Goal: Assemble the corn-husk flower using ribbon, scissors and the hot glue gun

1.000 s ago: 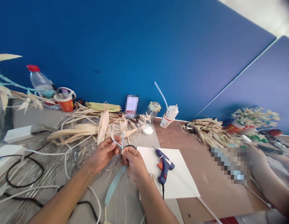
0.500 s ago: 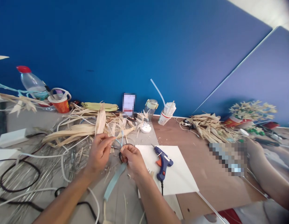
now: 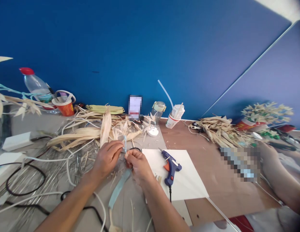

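Observation:
A small husk flower on a thin stem wrapped in light blue tape (image 3: 125, 141) stands upright between my hands. The closed fingertips of my left hand (image 3: 108, 158) meet the stem from the left, just under the flower. Lower down, my right hand (image 3: 138, 163) pinches the stem's bottom part between thumb and fingers. A pale blue-green strip of tape (image 3: 119, 188) hangs down from below my right hand. Its upper end is hidden behind the fingers. Right of my right hand, a blue glue gun (image 3: 173, 167) lies on a white sheet (image 3: 191, 177).
Dried corn husks (image 3: 77, 135) are heaped behind my hands. Cables and thin wires (image 3: 26, 206) spread across the left side. A red cup (image 3: 65, 108), a bottle (image 3: 35, 85) and a phone (image 3: 135, 106) stand along the blue partition. Another person's arm (image 3: 278, 174) rests at the right.
My left fingertips have moved right and in against the stem, from slightly apart to touching it. My right hand stays nearly in place. The whole view has shifted a little.

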`<state>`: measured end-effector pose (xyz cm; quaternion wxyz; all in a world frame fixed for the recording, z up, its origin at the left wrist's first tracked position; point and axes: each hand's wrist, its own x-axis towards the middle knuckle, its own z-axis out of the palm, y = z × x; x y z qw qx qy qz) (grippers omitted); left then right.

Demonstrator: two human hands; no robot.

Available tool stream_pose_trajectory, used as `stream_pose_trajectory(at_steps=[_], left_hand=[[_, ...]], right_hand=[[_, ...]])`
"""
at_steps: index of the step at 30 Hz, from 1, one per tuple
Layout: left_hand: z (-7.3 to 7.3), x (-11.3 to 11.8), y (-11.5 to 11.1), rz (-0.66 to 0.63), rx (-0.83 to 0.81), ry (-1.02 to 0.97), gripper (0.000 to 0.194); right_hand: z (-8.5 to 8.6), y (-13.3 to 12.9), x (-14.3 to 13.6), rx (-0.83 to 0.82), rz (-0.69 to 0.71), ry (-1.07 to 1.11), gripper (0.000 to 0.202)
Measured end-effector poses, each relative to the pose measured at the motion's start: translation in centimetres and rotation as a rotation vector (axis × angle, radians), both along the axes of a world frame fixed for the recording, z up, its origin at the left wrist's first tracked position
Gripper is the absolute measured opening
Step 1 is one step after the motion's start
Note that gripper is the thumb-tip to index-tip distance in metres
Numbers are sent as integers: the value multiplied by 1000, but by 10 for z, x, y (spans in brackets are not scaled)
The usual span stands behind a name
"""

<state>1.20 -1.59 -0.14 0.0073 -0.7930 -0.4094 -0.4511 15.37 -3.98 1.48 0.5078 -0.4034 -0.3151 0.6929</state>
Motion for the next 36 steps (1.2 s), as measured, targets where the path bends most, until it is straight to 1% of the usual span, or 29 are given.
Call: stream_pose_trajectory(at_steps=[6, 13, 24, 30, 34, 36], left_hand=[[2, 3, -3, 44, 1, -34, 13], [3, 4, -6, 50, -2, -58, 13], [3, 6, -7, 30, 25, -72, 14], [-3, 8, -8, 0, 13, -95, 14], [1, 9, -9, -54, -48, -98, 13], [5, 8, -10, -123, -77, -81, 14]], right_hand=[[0, 0, 1, -20, 25, 16, 5], [2, -1, -1, -52, 64, 8, 11], [1, -2, -3, -71, 88, -30, 13], [1, -3, -3, -91, 98, -29, 24], [2, -2, -1, -67, 146, -45, 31], [3, -2, 1, -97, 156, -53, 26]])
